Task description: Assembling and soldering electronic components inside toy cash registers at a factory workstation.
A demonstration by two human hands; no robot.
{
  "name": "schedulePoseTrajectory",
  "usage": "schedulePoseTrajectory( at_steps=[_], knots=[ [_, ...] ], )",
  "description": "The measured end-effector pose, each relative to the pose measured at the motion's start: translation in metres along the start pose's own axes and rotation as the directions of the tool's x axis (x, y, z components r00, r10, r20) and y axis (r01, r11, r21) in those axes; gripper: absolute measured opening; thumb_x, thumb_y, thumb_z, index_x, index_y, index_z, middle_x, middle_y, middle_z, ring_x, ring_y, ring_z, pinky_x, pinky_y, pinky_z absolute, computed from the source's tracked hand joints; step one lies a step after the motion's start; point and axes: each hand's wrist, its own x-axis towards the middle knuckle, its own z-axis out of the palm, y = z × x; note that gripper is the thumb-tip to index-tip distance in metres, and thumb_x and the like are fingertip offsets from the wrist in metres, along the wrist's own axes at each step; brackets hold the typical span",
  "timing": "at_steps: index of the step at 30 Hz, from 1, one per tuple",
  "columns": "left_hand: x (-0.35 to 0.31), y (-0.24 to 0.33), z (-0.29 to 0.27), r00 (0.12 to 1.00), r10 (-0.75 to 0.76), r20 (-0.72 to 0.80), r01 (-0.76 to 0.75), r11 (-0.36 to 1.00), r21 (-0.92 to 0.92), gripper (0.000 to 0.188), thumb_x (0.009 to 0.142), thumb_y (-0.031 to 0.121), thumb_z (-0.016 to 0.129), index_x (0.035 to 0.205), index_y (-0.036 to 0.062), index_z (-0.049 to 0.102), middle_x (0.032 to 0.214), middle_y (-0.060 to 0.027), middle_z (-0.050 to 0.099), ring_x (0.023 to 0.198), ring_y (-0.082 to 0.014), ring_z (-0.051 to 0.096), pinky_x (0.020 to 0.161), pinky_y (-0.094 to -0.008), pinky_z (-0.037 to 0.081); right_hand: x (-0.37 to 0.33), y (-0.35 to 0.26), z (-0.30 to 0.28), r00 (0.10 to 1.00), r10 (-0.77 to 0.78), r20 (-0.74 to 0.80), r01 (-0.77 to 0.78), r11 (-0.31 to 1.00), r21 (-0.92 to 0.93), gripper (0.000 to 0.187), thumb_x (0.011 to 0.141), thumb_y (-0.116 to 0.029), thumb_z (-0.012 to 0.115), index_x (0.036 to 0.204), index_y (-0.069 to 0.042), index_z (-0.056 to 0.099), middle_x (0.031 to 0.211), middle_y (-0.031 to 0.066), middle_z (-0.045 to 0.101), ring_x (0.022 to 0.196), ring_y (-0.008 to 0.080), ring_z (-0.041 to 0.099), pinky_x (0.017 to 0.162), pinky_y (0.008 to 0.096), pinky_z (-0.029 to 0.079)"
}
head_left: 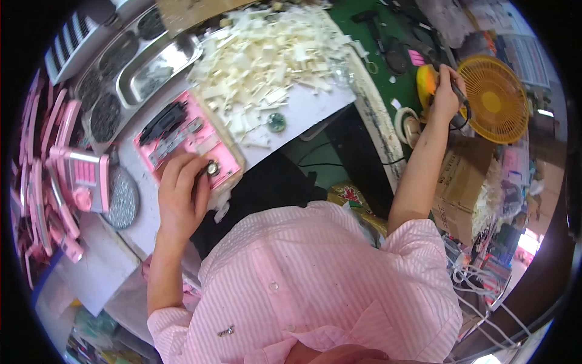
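- Two hands are in use, as seen from where I stand: the left hand [182, 195] at the near edge of the pink housing [227, 151], the right hand [445, 98] well to the right of it.
- Pink housing: lies hollow side up on the table [312, 108]. Presumably light, stiff moulded plastic, smooth and a little slippery. Take hold by the outer side walls; keep pressure off the interior.
- Left hand: fingers curled in, beside a round metal part [212, 168] at the near right end of the pink housing. Whether they pinch it, I cannot tell.
- Round metal part: small and hard; likely slick. Hold by its rim.
- Black part [163, 123]: sits in the far left end of the pink housing; looks rigid. Lift by its body; treat any thin projections as fragile.
- Right hand: wrapped around a dark-handled tool [459, 92], well right of the pink housing. The tool should be light; hold by the handle and allow for drag from its cord [464, 120].
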Motion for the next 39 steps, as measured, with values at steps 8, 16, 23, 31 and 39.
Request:
schedulePoseTrajectory(
  at_steps=[8,16,23,31,39],
  knots=[
    [-0.016,-0.014,-0.006,0.990,-0.076,-0.121,0.083,0.995,0.059,0.021,0.079,0.008,0.071,0.099,0.0058,0.066,0.097,-0.0117,0.062,0.091,-0.0323,0.061,0.079,-0.0431,0.048,-0.146,-0.080,0.049,0.682,0.351,0.641,-0.729,0.392,0.561,0.039,0.100,-0.027,0.055,0.126,0.003,0.055,0.092,0.0098,0.066,0.062,0.0083,0.048,0.044,0.0187,0.033],
    [-0.009,-0.009,-0.011,0.996,-0.076,0.055,0.066,0.985,0.161,0.027,0.080,0.013,0.073,0.107,0.0080,0.068,0.101,-0.0090,0.061,0.091,-0.0287,0.060,0.079,-0.0417,0.046,-0.278,-0.164,0.135,0.151,-0.569,0.808,0.542,0.731,0.414,0.028,0.077,-0.030,0.079,0.098,-0.012,0.075,0.140,0.0136,0.051,0.132,0.0438,0.033,0.109,0.0524,0.030],
    [0.035,-0.022,-0.015,0.989,0.110,-0.100,-0.074,0.948,0.309,0.029,0.074,0.016,0.076,0.103,0.0142,0.069,0.111,-0.0067,0.059,0.104,-0.0287,0.057,0.090,-0.0438,0.042,-0.274,-0.161,0.133,0.194,-0.542,0.818,0.534,0.758,0.375,0.023,0.079,-0.027,0.076,0.093,-0.008,0.074,0.127,0.0139,0.059,0.121,0.0391,0.046,0.100,0.0473,0.039],
    [0.024,-0.045,-0.031,0.994,0.067,-0.085,-0.026,0.908,0.417,0.019,0.072,0.018,0.078,0.090,0.0151,0.072,0.115,-0.0041,0.060,0.108,-0.0281,0.055,0.091,-0.0436,0.040,-0.266,-0.177,0.192,0.301,-0.446,0.843,0.572,0.792,0.215,0.022,0.079,-0.027,0.073,0.076,-0.006,0.068,0.074,0.0074,0.066,0.075,0.0277,0.064,0.065,0.0404,0.050],
    [0.021,-0.045,-0.025,0.990,0.041,-0.133,0.012,0.927,0.375,0.019,0.073,0.015,0.077,0.091,0.0116,0.073,0.114,-0.0107,0.060,0.103,-0.0305,0.057,0.088,-0.0443,0.042,-0.265,-0.197,0.200,0.170,-0.327,0.930,0.741,0.665,0.099,0.024,0.077,-0.027,0.068,0.072,-0.003,0.068,0.073,0.0155,0.067,0.072,0.0325,0.068,0.062,0.0449,0.056]
  ],
)
